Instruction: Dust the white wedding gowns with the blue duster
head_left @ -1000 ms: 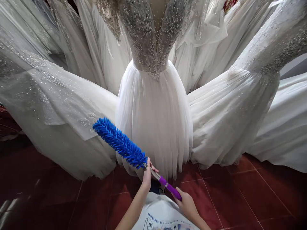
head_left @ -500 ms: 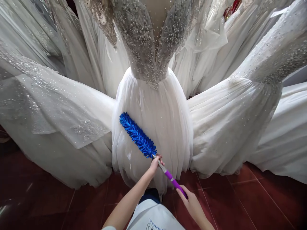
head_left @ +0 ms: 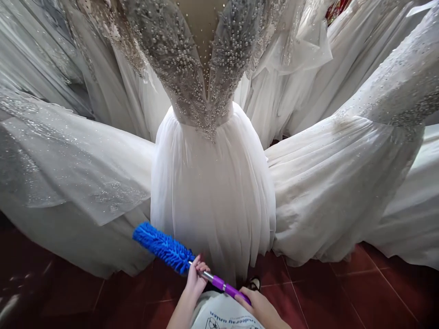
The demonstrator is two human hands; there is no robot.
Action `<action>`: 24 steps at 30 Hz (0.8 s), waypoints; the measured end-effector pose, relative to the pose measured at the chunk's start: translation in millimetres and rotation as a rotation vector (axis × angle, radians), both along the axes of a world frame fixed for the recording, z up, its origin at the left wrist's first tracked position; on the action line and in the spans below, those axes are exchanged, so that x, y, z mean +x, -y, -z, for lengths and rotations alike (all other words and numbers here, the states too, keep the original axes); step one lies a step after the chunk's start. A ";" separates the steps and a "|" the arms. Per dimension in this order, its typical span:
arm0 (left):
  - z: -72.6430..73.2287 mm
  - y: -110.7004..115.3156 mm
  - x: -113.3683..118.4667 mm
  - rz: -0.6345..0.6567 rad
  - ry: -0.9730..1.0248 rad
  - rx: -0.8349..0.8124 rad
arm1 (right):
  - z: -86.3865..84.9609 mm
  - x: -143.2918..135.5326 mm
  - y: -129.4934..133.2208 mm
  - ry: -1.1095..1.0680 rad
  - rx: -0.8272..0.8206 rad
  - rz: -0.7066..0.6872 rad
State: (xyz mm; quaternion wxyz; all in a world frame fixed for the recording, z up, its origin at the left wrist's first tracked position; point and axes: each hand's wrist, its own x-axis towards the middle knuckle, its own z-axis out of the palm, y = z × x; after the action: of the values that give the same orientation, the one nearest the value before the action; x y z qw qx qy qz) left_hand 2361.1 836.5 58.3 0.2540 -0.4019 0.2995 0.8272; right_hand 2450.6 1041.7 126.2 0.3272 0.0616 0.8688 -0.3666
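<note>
A duster (head_left: 163,247) with a fluffy blue head and a purple-and-metal handle slants across the lower middle of the head view. My left hand (head_left: 198,273) is closed around the metal shaft just below the blue head. Farther down, my right hand (head_left: 252,302) grips the end of the purple handle. Behind the duster stands a white dress (head_left: 212,183) with a beaded grey bodice and a full tulle skirt. The blue head is at the skirt's lower left hem; whether it touches the fabric I cannot tell.
A sparkling white gown (head_left: 78,160) spreads out on the left, and another beaded gown (head_left: 343,183) fans out on the right. More pale dresses (head_left: 295,87) hang behind. Dark red tiles (head_left: 329,292) cover the floor, with a shoe (head_left: 254,283) near the hem.
Both hands have drawn the duster down and left, from the front of the skirt to near its hem. The view has shifted slightly, and a shoe now shows.
</note>
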 end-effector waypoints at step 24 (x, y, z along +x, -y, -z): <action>36.0 -243.0 48.4 -0.279 0.212 -0.140 | 21.8 22.6 -226.9 -0.006 0.175 -0.215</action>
State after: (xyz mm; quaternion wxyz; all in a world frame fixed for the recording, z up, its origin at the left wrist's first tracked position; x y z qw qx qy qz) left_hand 2409.5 1079.5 22.3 0.1382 -0.5413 0.2691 0.7846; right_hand 2473.2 1268.6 104.3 0.3556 -0.0047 0.8999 -0.2524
